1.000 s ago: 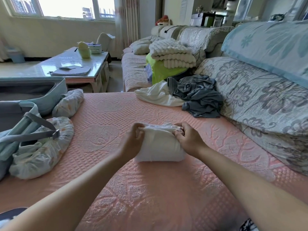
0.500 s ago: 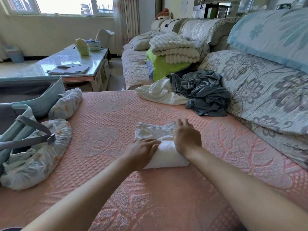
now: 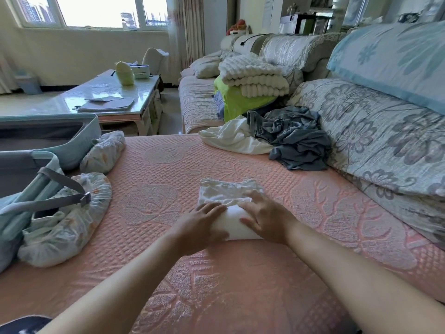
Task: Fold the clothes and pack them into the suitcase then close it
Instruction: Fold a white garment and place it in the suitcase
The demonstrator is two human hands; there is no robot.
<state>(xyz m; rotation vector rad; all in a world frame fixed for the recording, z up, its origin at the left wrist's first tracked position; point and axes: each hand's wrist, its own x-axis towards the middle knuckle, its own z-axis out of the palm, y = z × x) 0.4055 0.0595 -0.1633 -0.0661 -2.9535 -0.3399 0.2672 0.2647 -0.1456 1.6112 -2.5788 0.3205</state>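
Note:
A white garment (image 3: 226, 194), partly rolled up, lies on the pink quilted sofa cover (image 3: 168, 179) in front of me. My left hand (image 3: 199, 224) rests flat on the left end of the roll, fingers straight. My right hand (image 3: 266, 216) lies over its right end with fingers spread. The unrolled part of the garment stretches away beyond my fingers. A crumpled grey garment (image 3: 293, 138) and a white one (image 3: 236, 137) lie further back against the cushions. The open light-blue suitcase (image 3: 55, 138) sits at the left, with grey straps across its near half.
Two floral elastic covers (image 3: 72, 220) lie beside the suitcase. Folded cream and green blankets (image 3: 250, 80) are stacked on the far sofa. Large floral cushions (image 3: 375, 131) line the right side. A glass coffee table (image 3: 108, 97) stands beyond the suitcase.
One second ago both hands pinched the top edge of the folded white garment. They have since laid it down and now press flat on its rolled near end.

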